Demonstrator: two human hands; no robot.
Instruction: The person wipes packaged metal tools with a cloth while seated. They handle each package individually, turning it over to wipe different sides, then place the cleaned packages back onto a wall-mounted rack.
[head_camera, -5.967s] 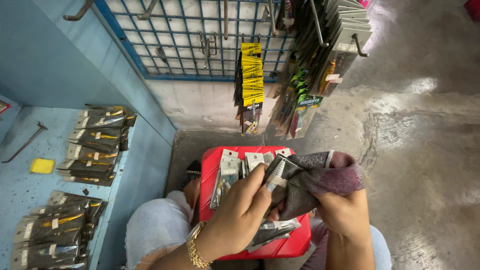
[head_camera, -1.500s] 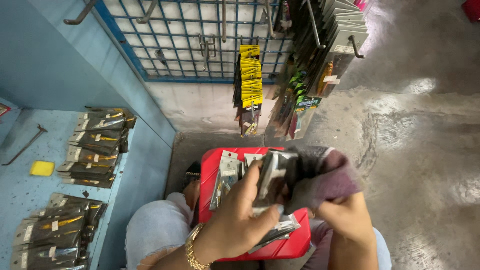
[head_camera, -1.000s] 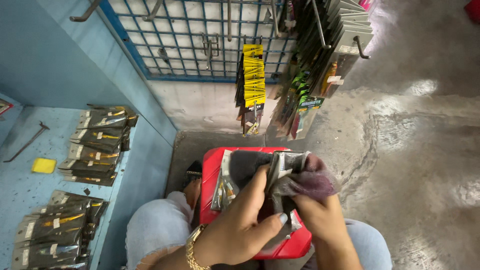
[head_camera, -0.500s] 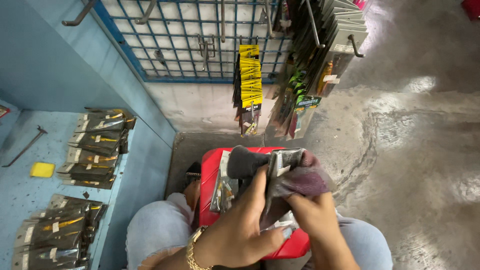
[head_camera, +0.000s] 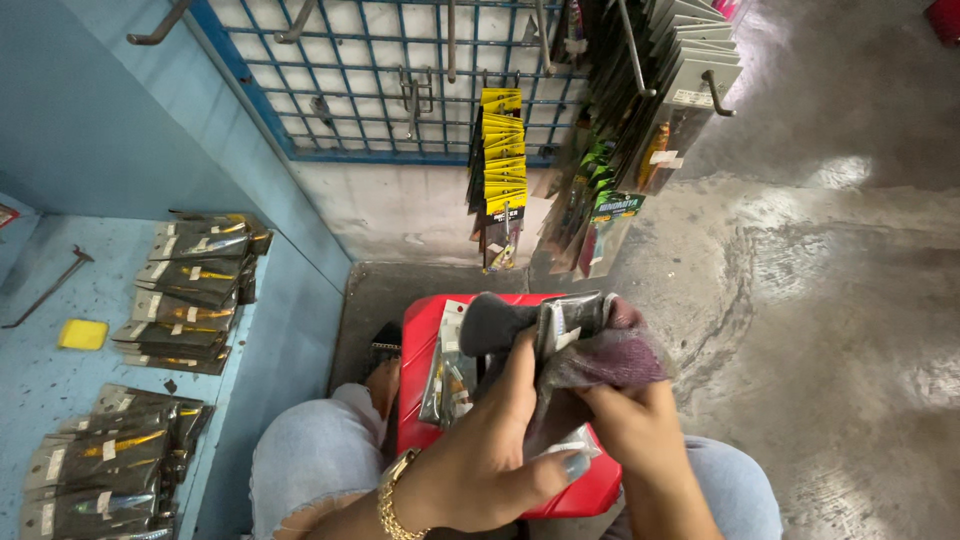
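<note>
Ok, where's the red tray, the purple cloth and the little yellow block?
red tray (head_camera: 415, 385), head view, bare left rim.
purple cloth (head_camera: 615, 355), head view, bunched middle.
yellow block (head_camera: 82, 334), head view, top face.

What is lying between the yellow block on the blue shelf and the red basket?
In the head view, stacked dark tool packets on the blue shelf lie between the yellow block and the red basket.

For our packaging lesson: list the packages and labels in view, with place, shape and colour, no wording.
Yellow card packs: hanging on the wire grid, flat.
Grey carded packs: right hooks, stacked.
Clear tool packets: blue shelf, left, piled.
Clear packet: in the left hand, over the red bin.
</note>
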